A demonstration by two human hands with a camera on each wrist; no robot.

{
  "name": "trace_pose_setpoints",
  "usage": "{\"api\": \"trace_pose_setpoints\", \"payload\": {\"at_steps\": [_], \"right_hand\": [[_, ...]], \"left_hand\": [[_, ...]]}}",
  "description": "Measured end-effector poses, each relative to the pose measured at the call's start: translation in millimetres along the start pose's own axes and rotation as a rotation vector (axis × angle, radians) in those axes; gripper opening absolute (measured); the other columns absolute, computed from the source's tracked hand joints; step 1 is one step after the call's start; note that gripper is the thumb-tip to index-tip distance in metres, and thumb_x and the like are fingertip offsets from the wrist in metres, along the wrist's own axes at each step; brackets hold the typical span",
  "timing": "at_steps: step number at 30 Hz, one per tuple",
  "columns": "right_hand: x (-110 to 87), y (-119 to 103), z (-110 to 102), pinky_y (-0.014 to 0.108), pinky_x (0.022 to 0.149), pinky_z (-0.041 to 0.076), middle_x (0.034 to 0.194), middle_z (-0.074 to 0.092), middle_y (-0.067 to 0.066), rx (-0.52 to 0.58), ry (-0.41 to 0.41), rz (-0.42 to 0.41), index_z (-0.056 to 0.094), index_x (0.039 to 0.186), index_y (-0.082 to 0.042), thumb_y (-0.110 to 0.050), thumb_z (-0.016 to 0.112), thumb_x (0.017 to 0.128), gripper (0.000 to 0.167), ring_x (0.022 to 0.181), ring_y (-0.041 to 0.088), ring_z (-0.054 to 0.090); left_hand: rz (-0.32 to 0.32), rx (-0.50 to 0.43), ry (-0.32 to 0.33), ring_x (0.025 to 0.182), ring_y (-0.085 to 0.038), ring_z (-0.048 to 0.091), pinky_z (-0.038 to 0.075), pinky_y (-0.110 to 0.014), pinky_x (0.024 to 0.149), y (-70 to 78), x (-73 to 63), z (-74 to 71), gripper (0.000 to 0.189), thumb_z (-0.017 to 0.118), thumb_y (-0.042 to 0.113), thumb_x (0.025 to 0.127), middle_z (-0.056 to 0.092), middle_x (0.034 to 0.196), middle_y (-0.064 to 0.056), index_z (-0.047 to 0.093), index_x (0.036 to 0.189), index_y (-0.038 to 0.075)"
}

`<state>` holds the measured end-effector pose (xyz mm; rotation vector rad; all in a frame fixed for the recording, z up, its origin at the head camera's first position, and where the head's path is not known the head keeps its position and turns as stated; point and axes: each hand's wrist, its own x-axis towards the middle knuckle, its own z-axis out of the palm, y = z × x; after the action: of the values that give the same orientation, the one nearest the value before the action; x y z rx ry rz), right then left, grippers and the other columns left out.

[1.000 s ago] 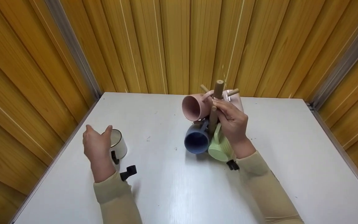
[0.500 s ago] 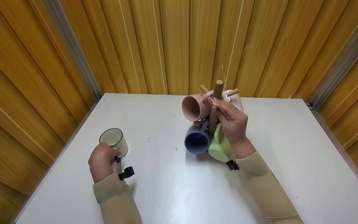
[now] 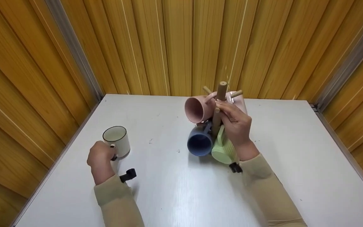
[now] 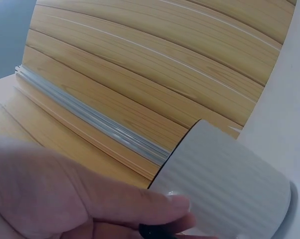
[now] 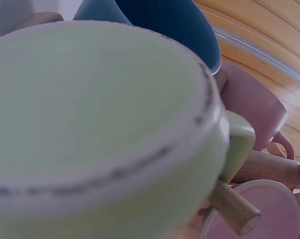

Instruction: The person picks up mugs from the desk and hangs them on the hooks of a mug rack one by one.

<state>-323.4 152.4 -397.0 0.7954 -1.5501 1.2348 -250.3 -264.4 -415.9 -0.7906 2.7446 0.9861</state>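
Note:
In the head view, my left hand [image 3: 101, 157] pinches the handle of a white mug [image 3: 122, 143] with a dark rim, standing upright at the table's left. The left wrist view shows the thumb [image 4: 155, 206] pressed at the handle close to the mug's ribbed-looking wall [image 4: 229, 179]. My right hand [image 3: 237, 123] grips the wooden mug tree [image 3: 221, 90] near its upper pegs. On the tree hang a pink mug [image 3: 195, 109], a pale pink mug [image 3: 239, 101], a blue mug [image 3: 199, 143] and a green mug [image 3: 224, 153], whose base [image 5: 90, 99] fills much of the right wrist view.
The white table [image 3: 165, 189] lies between wood-patterned panels [image 3: 175, 47] at the back and both sides. Two upper pegs stick out behind the tree's post, including a right-hand peg [image 3: 237, 93]. Black camera mounts [image 3: 129, 174] project from both wrists.
My left hand has come down from beside the white mug and taken its handle. The mug has turned and shifted slightly away from me. The right hand stays on the mug tree.

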Motion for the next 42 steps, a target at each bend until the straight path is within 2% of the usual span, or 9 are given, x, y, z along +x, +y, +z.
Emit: {"api": "trace_pose_setpoints", "payload": {"at_steps": [4,7,13,19,23,29,33,37,42], "right_hand": [[0.3,0,1,0.028,0.098,0.058,0.102,0.078,0.024,0.0,0.0,-0.004,0.079,0.101,0.005,0.021,0.076,0.076,0.029,0.109,0.009,0.073],[0.1,0,0,0.029,0.098,0.058,0.102,0.078,0.023,0.0,-0.003,-0.003,0.079,0.102,0.005,0.021,0.076,0.077,0.03,0.11,0.009,0.073],[-0.4,0,0,0.028,0.097,0.058,0.103,0.078,0.023,-0.003,-0.004,0.001,0.079,0.102,0.004,0.021,0.076,0.077,0.03,0.11,0.01,0.073],[-0.2,0,1,0.027,0.097,0.058,0.103,0.077,0.024,0.0,0.001,-0.004,0.079,0.102,0.005,0.021,0.076,0.076,0.03,0.11,0.009,0.073],[-0.1,0,1,0.027,0.096,0.058,0.102,0.077,0.024,0.005,0.006,-0.005,0.079,0.101,0.006,0.021,0.076,0.076,0.03,0.11,0.009,0.073],[-3.3,0,-2,0.027,0.1,0.057,0.107,0.076,0.025,0.0,-0.017,0.005,0.078,0.105,0.006,0.022,0.077,0.075,0.034,0.114,0.009,0.072],[-5.7,-4,-8,0.028,0.104,0.055,0.114,0.075,0.025,-0.023,-0.055,0.033,0.076,0.111,0.005,0.02,0.076,0.078,0.036,0.12,0.01,0.069],[-6.4,-15,-12,0.027,0.106,0.053,0.12,0.073,0.024,-0.042,-0.06,0.055,0.074,0.116,0.006,0.021,0.073,0.081,0.039,0.125,0.01,0.067],[-9.6,-41,-16,0.032,0.115,0.047,0.128,0.07,0.025,-0.074,-0.027,-0.034,0.069,0.122,0.009,0.02,0.077,0.076,0.048,0.134,0.022,0.061]], "left_hand": [[0.009,-0.028,0.088,0.077,-0.027,0.059,0.046,-0.036,0.059,4.8,1.9,2.1,0.028,0.06,0.018,0.097,0.073,0.092,-0.019,0.07,0.104,-0.007],[0.024,-0.033,0.134,0.081,-0.028,0.062,0.048,-0.037,0.062,10.3,1.6,4.3,0.03,0.064,0.021,0.1,0.075,0.101,-0.022,0.074,0.106,-0.006],[0.05,-0.058,0.163,0.097,-0.032,0.066,0.05,-0.042,0.075,25.6,-2.5,4.5,0.033,0.066,0.028,0.101,0.075,0.114,-0.021,0.073,0.117,-0.001],[0.128,-0.13,0.203,0.098,-0.032,0.065,0.049,-0.042,0.081,40.1,-11.8,2.4,0.034,0.063,0.03,0.102,0.074,0.113,-0.02,0.072,0.117,0.001],[0.205,-0.154,0.249,0.095,-0.03,0.064,0.049,-0.042,0.079,48.6,-22.3,2.9,0.029,0.065,0.029,0.101,0.074,0.107,-0.017,0.074,0.112,0.003],[0.287,-0.155,0.228,0.089,-0.028,0.064,0.05,-0.039,0.073,62.5,-40.9,3.3,0.025,0.068,0.026,0.1,0.074,0.101,-0.015,0.075,0.108,0.003],[0.352,-0.177,0.205,0.086,-0.026,0.067,0.053,-0.035,0.07,72.6,-52.8,5.3,0.024,0.071,0.024,0.099,0.076,0.101,-0.016,0.076,0.108,0.003],[0.426,-0.225,0.167,0.088,-0.027,0.071,0.059,-0.037,0.075,82.4,-65.5,9.1,0.022,0.073,0.021,0.097,0.077,0.102,-0.016,0.077,0.107,0.002],[0.537,-0.24,0.12,0.087,-0.028,0.075,0.062,-0.042,0.079,93.0,-81.2,19.3,0.018,0.076,0.02,0.095,0.079,0.098,-0.014,0.077,0.101,0.003]]}}
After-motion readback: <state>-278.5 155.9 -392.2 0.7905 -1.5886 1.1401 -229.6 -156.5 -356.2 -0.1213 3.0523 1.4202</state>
